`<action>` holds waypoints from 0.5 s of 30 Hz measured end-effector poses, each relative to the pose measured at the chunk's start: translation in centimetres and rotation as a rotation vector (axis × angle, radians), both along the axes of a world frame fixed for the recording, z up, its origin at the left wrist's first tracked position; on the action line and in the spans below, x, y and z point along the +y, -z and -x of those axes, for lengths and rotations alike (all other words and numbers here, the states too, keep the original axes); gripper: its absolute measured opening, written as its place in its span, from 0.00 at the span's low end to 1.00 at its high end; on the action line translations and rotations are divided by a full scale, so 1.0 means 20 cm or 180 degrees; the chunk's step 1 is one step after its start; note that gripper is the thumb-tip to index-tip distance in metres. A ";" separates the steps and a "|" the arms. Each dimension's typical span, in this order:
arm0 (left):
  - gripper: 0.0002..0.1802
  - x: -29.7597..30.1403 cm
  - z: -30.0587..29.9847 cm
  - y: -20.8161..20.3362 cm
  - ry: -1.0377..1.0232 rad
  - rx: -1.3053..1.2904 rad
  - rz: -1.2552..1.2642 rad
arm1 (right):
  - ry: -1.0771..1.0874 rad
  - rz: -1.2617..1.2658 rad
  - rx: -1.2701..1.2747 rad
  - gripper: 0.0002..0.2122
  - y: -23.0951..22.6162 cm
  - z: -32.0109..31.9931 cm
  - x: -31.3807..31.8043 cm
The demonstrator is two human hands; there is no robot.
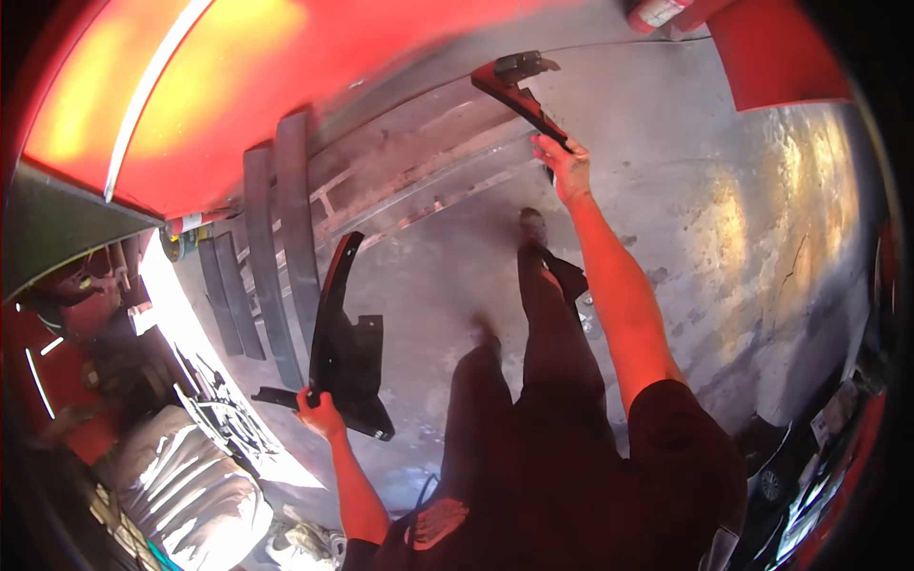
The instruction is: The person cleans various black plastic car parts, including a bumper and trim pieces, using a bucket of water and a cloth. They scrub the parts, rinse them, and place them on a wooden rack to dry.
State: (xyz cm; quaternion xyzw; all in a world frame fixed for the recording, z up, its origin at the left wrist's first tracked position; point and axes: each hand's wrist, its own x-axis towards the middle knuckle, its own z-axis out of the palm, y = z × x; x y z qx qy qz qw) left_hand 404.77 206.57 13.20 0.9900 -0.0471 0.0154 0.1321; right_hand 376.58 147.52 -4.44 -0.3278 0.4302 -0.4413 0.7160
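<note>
My left hand (322, 414) is closed on the lower end of a black plastic panel (347, 352), which has a long curved arm and a wider flat part with small holes. My right hand (566, 169), reaching out farther ahead, grips the near end of a second black plastic panel (514, 88). This one is narrow and curved, with a bracket-like piece at its far end. Both panels are held off the floor, apart from each other. My legs show between the two arms, and a dark angular object (568, 278) appears beside my right leg.
Long dark grey strips (295, 219) and a ladder-like metal frame (381, 195) lie ahead to the left, by a glossy red surface (286, 48). A pale ribbed bundle (190, 481) sits at lower left. A red cylinder (657, 13) stands at far right, beyond the grey floor (685, 181).
</note>
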 end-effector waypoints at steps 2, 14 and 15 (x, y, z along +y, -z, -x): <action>0.20 -0.06 -0.04 -0.02 -0.0096 0.0195 0.0034 | 0.0043 -0.0445 0.0007 0.17 0.28 -0.05 0.01; 0.16 -0.73 0.02 -0.02 -0.0004 0.0289 0.0059 | -0.0417 -0.2225 0.1152 0.25 1.07 0.53 0.22; 0.17 -0.77 0.05 -0.03 0.0188 0.0266 0.0058 | -0.0796 -0.1842 0.1686 0.25 1.08 0.56 0.22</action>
